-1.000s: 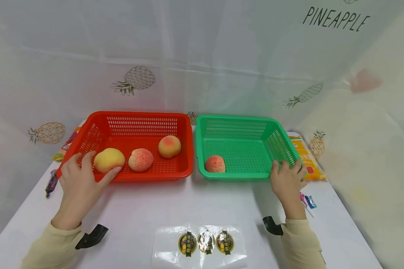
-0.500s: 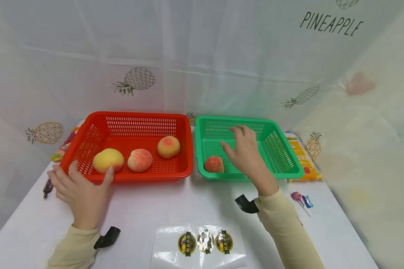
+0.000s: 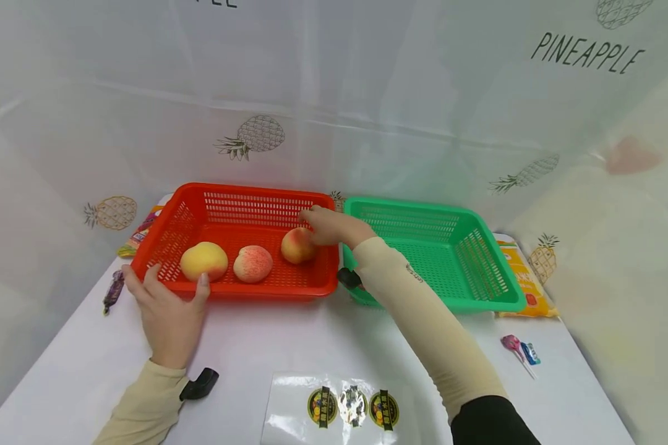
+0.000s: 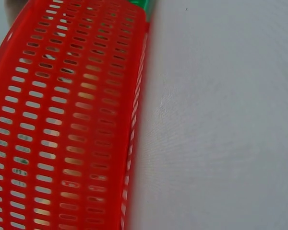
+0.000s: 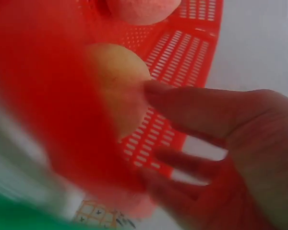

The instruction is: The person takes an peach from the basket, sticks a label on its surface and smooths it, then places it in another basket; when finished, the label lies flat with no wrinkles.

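In the head view, a red basket [image 3: 267,290] holds a yellow peach [image 3: 203,261], a pink speckled peach [image 3: 253,264] and a yellow-orange peach [image 3: 297,245]. My right hand [image 3: 334,226] reaches over the basket's right side to the yellow-orange peach. In the right wrist view its thumb [image 5: 182,103] is right at that peach [image 5: 127,88], the other fingers held apart from it. My left hand [image 3: 169,318] lies with spread fingers at the red basket's front left rim. A green basket [image 3: 479,303] stands to the right; the right forearm hides most of the peach inside.
A clear plastic sheet with round stickers [image 3: 353,405] lies at the front. Right of the baskets are a yellow packet [image 3: 526,284], a lollipop [image 3: 514,347] and a small blue wrapper [image 3: 530,353]. A purple-wrapped candy [image 3: 114,292] and another packet [image 3: 141,235] lie at the left.
My right hand has left the green basket's right rim and crossed left to the yellow-orange peach. My left hand has drawn back from the yellow peach to the front rim.
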`<state>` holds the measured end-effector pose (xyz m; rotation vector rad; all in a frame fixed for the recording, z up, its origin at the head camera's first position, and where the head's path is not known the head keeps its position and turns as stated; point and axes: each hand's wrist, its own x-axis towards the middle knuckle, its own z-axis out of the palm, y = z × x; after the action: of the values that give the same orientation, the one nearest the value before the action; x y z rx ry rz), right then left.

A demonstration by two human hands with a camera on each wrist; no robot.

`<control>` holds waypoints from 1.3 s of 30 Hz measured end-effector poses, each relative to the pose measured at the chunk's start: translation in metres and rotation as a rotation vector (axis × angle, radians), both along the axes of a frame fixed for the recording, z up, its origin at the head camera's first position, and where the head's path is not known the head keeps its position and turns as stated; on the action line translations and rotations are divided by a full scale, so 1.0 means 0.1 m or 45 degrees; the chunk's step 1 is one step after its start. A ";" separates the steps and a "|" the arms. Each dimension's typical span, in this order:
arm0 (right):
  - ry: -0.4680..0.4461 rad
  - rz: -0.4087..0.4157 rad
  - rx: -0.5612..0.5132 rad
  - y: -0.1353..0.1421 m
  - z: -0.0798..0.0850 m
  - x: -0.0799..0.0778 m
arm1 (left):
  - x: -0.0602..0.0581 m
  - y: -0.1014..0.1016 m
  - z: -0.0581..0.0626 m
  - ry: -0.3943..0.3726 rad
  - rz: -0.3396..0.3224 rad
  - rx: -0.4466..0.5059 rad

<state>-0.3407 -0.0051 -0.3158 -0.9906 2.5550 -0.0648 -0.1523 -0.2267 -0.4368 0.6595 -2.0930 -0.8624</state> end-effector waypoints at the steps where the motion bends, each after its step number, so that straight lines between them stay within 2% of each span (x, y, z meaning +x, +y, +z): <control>1: -0.032 -0.025 0.030 -0.04 -0.01 -0.02 | 0.00 0.00 -0.01 -0.006 -0.002 0.002; 8: -0.191 -0.211 0.134 -0.24 -0.11 -0.08 | -0.03 -0.01 -0.05 -0.015 -0.004 -0.014; 15: -0.111 -0.116 0.155 -0.29 -0.24 -0.10 | -0.02 -0.01 -0.05 -0.012 -0.016 -0.014; 21: -0.056 -0.086 0.151 -0.31 -0.29 -0.13 | 0.00 -0.01 -0.04 -0.027 -0.032 -0.028; 28: -0.032 -0.031 0.156 -0.26 -0.32 -0.15 | 0.00 0.01 -0.08 -0.035 -0.041 -0.024; 33: 0.015 0.069 0.111 -0.15 -0.21 -0.06 | 0.00 0.02 -0.10 -0.023 -0.043 -0.034; 39: 0.193 0.126 -0.076 0.11 0.12 0.32 | -0.01 -0.03 -0.06 0.027 -0.045 -0.053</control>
<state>-0.3091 0.0058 -0.3040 -1.1844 2.6488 -0.0404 -0.1529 -0.2293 -0.4431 0.5902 -2.1035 -0.8397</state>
